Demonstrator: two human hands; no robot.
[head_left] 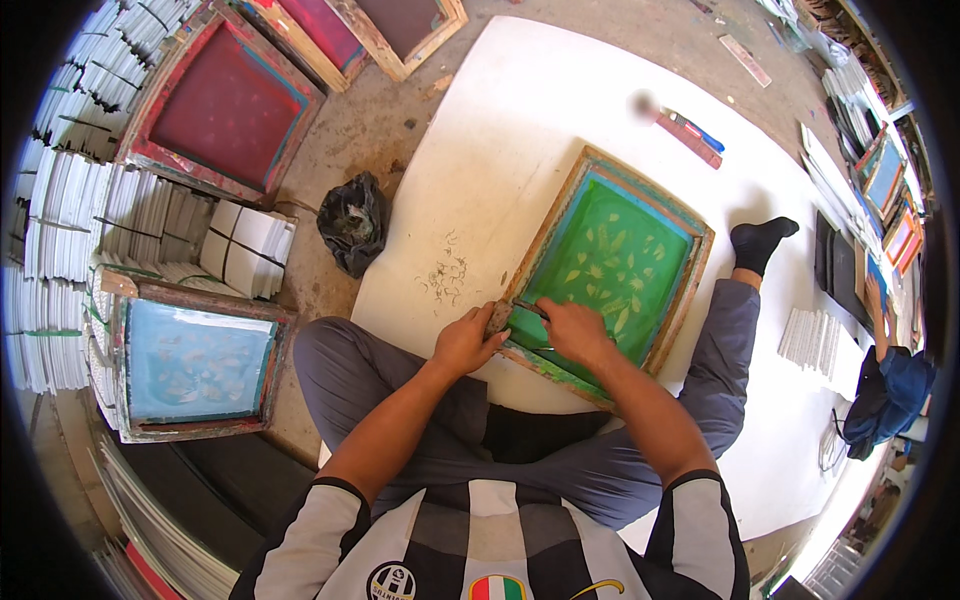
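A wooden-framed printing screen (650, 365) with a green mesh and pale leaf shapes lies tilted on the white sheet in front of me. At its lower left corner my left hand (462, 342) is closed around a brown speckled piece (498, 317); whether this is separate from the frame I cannot tell. My right hand (578, 332), over the green mesh, grips a thin dark tool (530, 308) whose tip points at that piece. A second slender dark object (535, 347) shows below the right hand. Small curled shavings (447, 275) are scattered left of the frame.
The white sheet (470, 140) spreads under the work. On it lie a red strip and a blue-and-white pen-like item (700, 135). A black plastic bag (353, 225) stands left. Other screens (200, 350) and paper stacks (60, 220) line the left. Another person (890, 390) works far right.
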